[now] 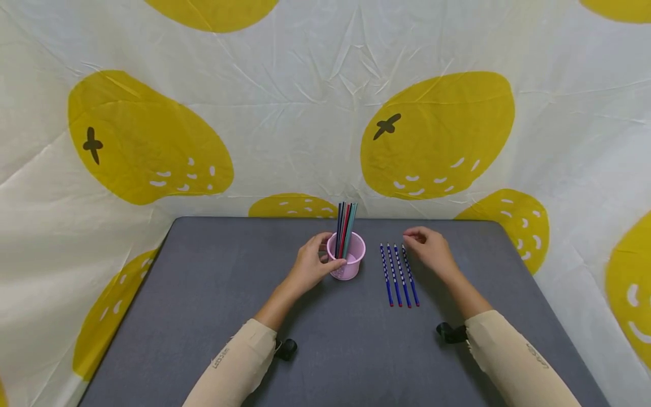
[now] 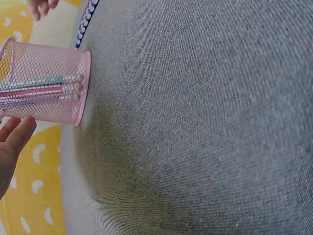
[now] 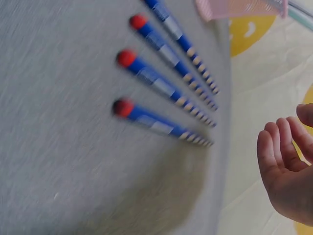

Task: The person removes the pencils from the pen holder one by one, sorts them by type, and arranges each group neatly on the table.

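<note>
A pink mesh pencil cup [image 1: 348,272] stands on the table with dark, red and teal pencils [image 1: 346,223] upright in it. My left hand [image 1: 310,263] holds the cup from its left side, thumb at the front and fingers round the back. In the left wrist view, fingertips [image 2: 25,128] lie right at the mesh wall. Several blue pencils [image 1: 394,277] with pale spots and red ends lie side by side to the right of the cup, points away from me. Over the tip of the rightmost one hovers my right hand [image 1: 429,251], fingers loosely bent and nothing held.
The dark grey table [image 1: 213,316] ends at a back edge just beyond the cup. Behind it hangs a white cloth [image 1: 300,135] with yellow fruit shapes. A black wrist camera [image 1: 287,349] juts from the left sleeve, another black camera [image 1: 450,333] from the right.
</note>
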`<state>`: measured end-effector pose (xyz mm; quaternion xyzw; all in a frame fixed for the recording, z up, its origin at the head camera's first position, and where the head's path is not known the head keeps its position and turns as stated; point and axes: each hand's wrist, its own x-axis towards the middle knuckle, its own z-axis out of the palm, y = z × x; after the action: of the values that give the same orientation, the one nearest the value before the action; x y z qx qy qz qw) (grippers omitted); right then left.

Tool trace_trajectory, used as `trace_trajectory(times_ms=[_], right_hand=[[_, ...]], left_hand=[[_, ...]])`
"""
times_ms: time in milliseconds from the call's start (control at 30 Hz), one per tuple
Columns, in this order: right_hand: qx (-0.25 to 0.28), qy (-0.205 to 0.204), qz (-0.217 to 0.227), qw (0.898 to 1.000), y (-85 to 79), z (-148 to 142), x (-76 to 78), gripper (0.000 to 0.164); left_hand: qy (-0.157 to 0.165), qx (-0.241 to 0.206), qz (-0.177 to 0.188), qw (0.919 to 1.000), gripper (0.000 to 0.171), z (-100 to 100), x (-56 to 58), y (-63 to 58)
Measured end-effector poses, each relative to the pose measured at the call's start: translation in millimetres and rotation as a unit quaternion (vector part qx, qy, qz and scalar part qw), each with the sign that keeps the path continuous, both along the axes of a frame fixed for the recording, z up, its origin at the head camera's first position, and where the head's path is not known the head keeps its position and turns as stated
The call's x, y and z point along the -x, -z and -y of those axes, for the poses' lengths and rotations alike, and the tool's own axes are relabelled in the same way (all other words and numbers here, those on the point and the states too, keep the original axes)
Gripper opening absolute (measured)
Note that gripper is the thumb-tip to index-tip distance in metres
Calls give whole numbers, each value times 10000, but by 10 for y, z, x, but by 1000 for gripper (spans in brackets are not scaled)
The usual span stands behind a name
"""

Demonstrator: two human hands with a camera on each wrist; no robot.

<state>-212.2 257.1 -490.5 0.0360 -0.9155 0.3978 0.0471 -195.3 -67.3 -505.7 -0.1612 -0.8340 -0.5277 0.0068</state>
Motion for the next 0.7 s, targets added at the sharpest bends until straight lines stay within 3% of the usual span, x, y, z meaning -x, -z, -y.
trace_trajectory(times_ms=[200, 367, 700], right_hand=[[309, -180, 0, 9994, -155, 207, -63, 32], [722, -410, -43, 9965, -184, 378, -81, 35], [1221, -905, 5, 9884, -88, 728, -150, 41]], left_hand=[[4, 77, 4, 10000, 74, 12, -20, -19], [-66, 137, -116, 9998, 74, 28, -21, -51], [-380, -254, -1071, 9932, 49, 62, 4, -125]])
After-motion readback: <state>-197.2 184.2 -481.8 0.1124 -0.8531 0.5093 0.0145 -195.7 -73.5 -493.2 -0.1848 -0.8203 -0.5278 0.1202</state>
